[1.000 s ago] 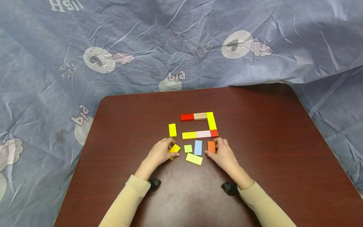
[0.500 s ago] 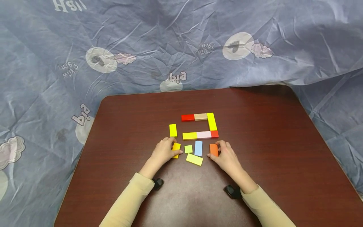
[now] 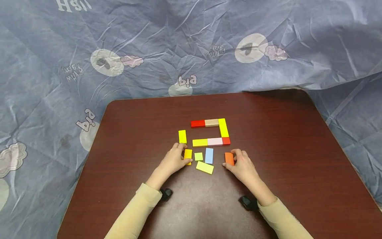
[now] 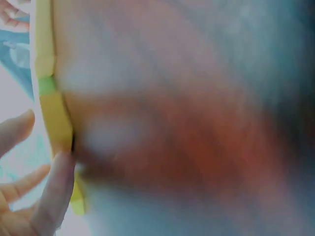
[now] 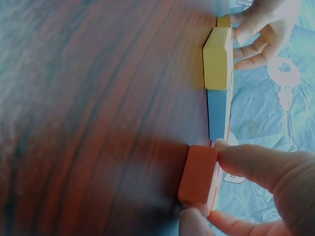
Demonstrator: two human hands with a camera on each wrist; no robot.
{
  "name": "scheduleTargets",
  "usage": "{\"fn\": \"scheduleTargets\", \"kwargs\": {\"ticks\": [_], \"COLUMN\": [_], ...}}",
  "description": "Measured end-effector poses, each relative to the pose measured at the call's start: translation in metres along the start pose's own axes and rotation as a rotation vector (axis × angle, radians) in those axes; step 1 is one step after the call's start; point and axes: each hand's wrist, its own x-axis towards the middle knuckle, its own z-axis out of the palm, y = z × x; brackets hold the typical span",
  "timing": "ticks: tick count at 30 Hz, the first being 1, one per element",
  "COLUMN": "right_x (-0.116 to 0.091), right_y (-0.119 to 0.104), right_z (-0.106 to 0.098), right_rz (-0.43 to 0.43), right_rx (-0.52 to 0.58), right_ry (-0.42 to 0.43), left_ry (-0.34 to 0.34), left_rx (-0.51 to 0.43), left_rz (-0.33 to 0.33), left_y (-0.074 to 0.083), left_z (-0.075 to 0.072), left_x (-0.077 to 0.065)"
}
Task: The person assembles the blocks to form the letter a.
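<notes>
My left hand (image 3: 172, 160) pinches an amber-yellow block (image 3: 188, 154) lying on the table, fingers at its far end and thumb at the near end. In the left wrist view that block (image 4: 55, 118) shows with a fingertip against its end. My right hand (image 3: 243, 167) holds an orange block (image 3: 228, 158) the same way; the right wrist view has this orange block (image 5: 198, 174) between thumb and fingers. Lying between the hands are a small lime-green block (image 3: 198, 156), a light blue block (image 3: 209, 155) and a pale yellow block (image 3: 205, 167), slightly slanted.
Beyond the hands, a row of red (image 3: 198, 123) and tan (image 3: 211, 122) blocks meets a bright yellow block (image 3: 223, 127). A nearer row has yellow (image 3: 200, 143), pink (image 3: 215, 141) and red (image 3: 226, 141) blocks. A single yellow block (image 3: 182, 136) lies left, on the brown table (image 3: 268, 132).
My left hand has straightened the amber-yellow block and shifted it right, towards the lime-green block. My right hand has slid the orange block to the right, away from the light blue block.
</notes>
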Motion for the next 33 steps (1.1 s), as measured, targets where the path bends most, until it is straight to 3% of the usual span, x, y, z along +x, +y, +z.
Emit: {"fn": "scheduleTargets", "kwargs": {"ticks": [4, 8, 11, 18, 33], "right_x": [-0.004, -0.01, -0.014, -0.02, -0.028], "right_y": [-0.007, -0.025, -0.039, -0.057, -0.062], "right_z": [0.001, 0.005, 0.012, 0.033, 0.046], "right_rz": [-0.03, -0.116, -0.186, -0.281, -0.336], "right_rx": [-0.052, -0.085, -0.088, -0.108, -0.168], "right_ry": [0.043, 0.104, 0.093, 0.031, 0.078], "left_ry": [-0.096, -0.098, -0.103, -0.129, -0.087], "left_rx": [-0.035, 0.024, 0.07, 0.114, 0.117], "left_rz": [0.084, 0.194, 0.231, 0.24, 0.263], "left_y": [-0.004, -0.005, -0.004, -0.002, -0.004], "left_z": [-0.011, -0.017, -0.019, -0.017, -0.011], "left_x": [-0.004, -0.004, -0.002, 0.004, 0.009]}}
